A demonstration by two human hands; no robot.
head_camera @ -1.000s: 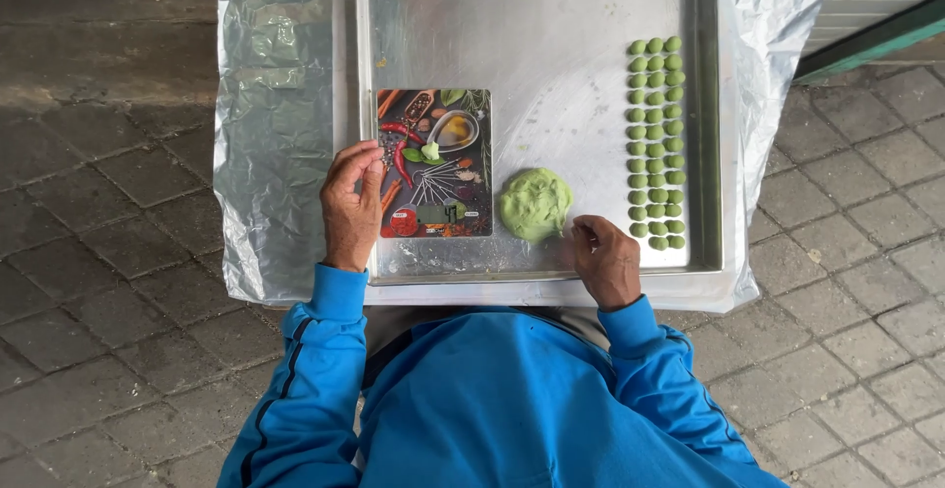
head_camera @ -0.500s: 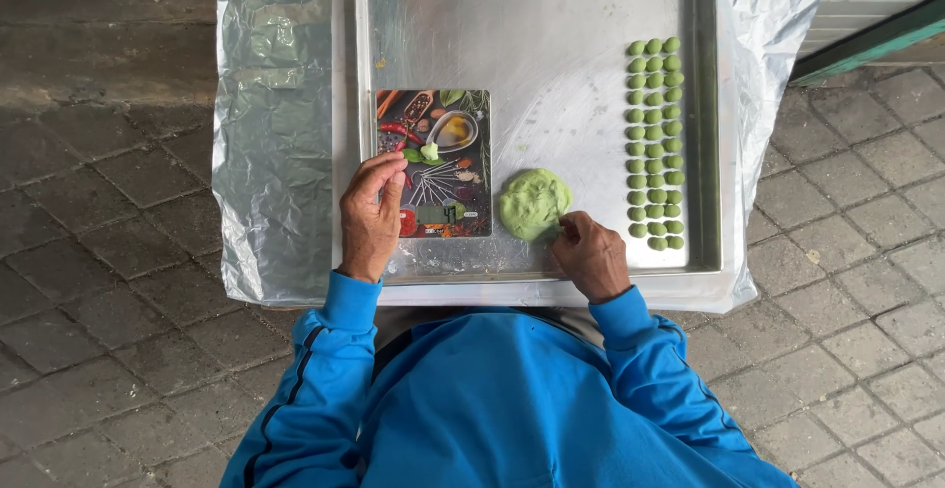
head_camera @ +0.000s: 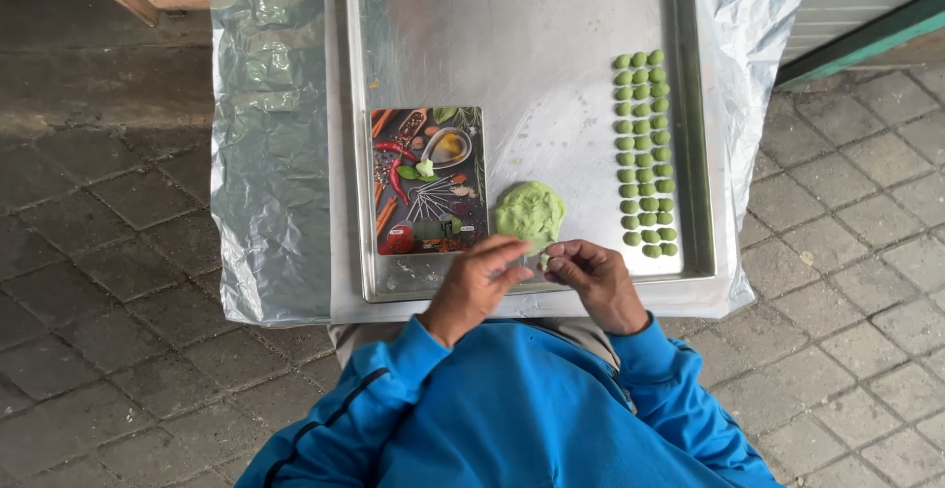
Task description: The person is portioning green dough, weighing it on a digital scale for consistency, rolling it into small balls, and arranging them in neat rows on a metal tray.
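1. Green dough is what both hands are busy with: a flattened lump of green dough [head_camera: 530, 213] lies on the metal tray [head_camera: 512, 45], just above the fingertips, toward the tray's near edge.
2. The left hand [head_camera: 472, 286] reaches in from the lower left, fingers stretched forward and loosely together, their tips meeting the other hand right at the lower edge of the lump.
3. The right hand [head_camera: 594, 279] is curled, with thumb and fingers pinched on a small bit of green dough [head_camera: 542, 260] that sits between the two hands; how tightly it is held I cannot tell.
4. Whether the left hand actually grips that bit or only touches it is not clear from here.
5. A small picture-printed scale [head_camera: 429, 181], dark with vegetables and spices on it, lies flat on the tray just left of the lump, with a tiny piece of green dough [head_camera: 423, 168] resting on it.
6. To the right of the lump, well apart from the hands, rows of small green balls [head_camera: 645, 153] stand in neat columns along the tray's right side.
7. The tray rests on a sheet of clear plastic [head_camera: 271, 153] spread over a low stand, above grey paving stones [head_camera: 108, 252].
8. Blue sleeves [head_camera: 394, 370] cover both arms down to the wrists.
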